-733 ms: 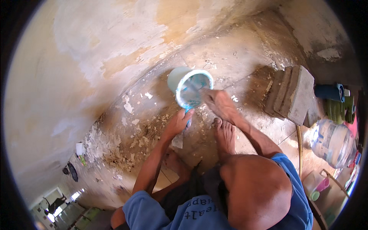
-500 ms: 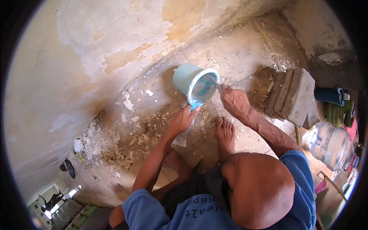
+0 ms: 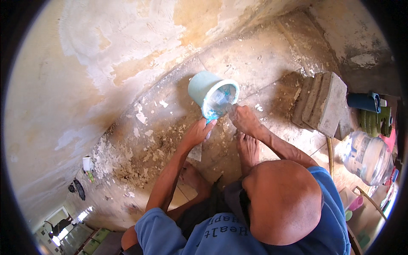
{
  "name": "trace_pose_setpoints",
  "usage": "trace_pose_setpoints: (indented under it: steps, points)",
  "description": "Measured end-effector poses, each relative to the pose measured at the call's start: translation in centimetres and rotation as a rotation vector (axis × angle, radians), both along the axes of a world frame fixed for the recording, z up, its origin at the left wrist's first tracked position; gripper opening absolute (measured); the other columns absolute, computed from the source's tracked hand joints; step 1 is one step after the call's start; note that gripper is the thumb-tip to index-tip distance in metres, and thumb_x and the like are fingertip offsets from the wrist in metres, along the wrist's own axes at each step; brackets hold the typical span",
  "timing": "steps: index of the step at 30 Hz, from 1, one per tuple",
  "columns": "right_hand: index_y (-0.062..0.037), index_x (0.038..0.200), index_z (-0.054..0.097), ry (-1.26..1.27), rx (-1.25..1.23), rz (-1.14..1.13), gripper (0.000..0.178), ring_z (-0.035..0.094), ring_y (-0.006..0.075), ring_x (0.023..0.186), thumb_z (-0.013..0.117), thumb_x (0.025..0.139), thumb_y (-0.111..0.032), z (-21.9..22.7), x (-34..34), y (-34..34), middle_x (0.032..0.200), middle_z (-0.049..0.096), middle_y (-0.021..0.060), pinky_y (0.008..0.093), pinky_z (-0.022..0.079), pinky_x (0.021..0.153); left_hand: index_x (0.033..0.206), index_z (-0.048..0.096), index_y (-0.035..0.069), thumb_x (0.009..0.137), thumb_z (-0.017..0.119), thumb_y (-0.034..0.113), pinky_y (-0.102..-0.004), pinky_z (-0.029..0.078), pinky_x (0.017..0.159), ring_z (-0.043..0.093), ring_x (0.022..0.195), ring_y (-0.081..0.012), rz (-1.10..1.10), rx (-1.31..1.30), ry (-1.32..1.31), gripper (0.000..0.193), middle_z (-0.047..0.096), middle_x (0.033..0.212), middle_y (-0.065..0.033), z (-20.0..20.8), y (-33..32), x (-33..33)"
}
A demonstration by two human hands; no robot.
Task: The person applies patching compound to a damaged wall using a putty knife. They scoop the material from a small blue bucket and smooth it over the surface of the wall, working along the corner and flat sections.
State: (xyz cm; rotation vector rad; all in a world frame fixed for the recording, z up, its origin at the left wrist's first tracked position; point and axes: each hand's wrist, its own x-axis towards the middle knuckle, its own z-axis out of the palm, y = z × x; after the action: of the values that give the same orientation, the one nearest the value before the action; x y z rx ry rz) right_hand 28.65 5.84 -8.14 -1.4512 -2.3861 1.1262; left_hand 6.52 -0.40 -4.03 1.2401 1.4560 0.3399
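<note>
My left hand (image 3: 197, 132) is closed around the handle of a pale blue plastic dipper (image 3: 204, 87). The dipper is tilted, its mouth turned toward me and to the right, with whitish and brighter blue smears inside. At its rim, my right hand (image 3: 244, 119) grips a thin flat-bladed tool (image 3: 230, 108). The tool is mostly covered by my fingers, and its blade end points into the dipper's mouth. Below my left hand lies a pale flat piece (image 3: 195, 153) on the floor. My bare feet (image 3: 248, 148) are just behind the dipper.
Paint flakes (image 3: 136, 157) litter the floor along the peeling wall (image 3: 106, 55). On the right are stacked concrete blocks (image 3: 325, 102), a dark blue container (image 3: 363, 102), a green jerrycan (image 3: 374, 122) and a large clear water bottle (image 3: 367, 157). A white cup (image 3: 87, 162) stands far left.
My right hand has moved left and slightly down with the tool, closer to the dipper's lower rim. The dipper has shifted slightly left in the picture, still in my left hand.
</note>
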Motion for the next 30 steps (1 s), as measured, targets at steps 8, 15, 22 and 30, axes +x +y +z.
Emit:
trace_pose_setpoints:
  steps: [8,15,22,30]
  points:
    - [0.0054,0.076,0.059,0.234,-0.66,-0.252,0.039,0.063,0.0448,0.067,0.054,0.094,-0.029,6.0,-1.8,0.2,0.071,0.06,0.03,0.0475,0.051,0.059,0.078,0.055,0.002,0.1,0.044,0.045,-0.0363,0.045,0.055,0.057,0.053,-0.02,0.038,-0.034,-0.039,0.05,0.056,0.057,-0.0081,-0.5,-0.5,-0.4]
    - [0.0029,0.089,0.059,-0.066,0.33,0.056,0.02,0.068,0.0258,0.06,0.059,0.088,-0.017,4.9,0.1,1.8,0.067,0.064,0.0192,0.0372,0.052,0.048,0.084,0.055,0.0,0.101,0.043,0.044,-0.0361,0.044,0.054,0.056,0.053,-0.0189,0.066,-0.023,-0.052,0.049,0.055,0.057,-0.0085,0.6,-0.2,1.0]
    - [0.0054,0.095,0.057,-0.337,0.152,0.228,0.016,0.07,0.0318,0.067,0.056,0.086,-0.008,6.3,-1.7,1.1,0.071,0.066,0.0212,0.0392,0.055,0.053,0.088,0.055,0.0,0.101,0.042,0.042,-0.0343,0.043,0.051,0.054,0.049,-0.0171,0.089,0.034,-0.096,0.046,0.055,0.057,-0.0061,0.4,-0.5,-0.1]
    - [0.0015,0.08,0.062,0.308,-0.827,-0.273,0.045,0.048,0.0136,0.041,0.052,0.097,-0.039,6.9,-3.9,0.6,0.055,0.052,0.0047,0.0317,0.039,0.037,0.087,0.054,0.002,0.101,0.042,0.042,-0.032,0.044,0.05,0.055,0.05,-0.0159,0.106,-0.096,-0.157,0.045,0.056,0.058,-0.0058,-0.1,-0.5,-0.4]
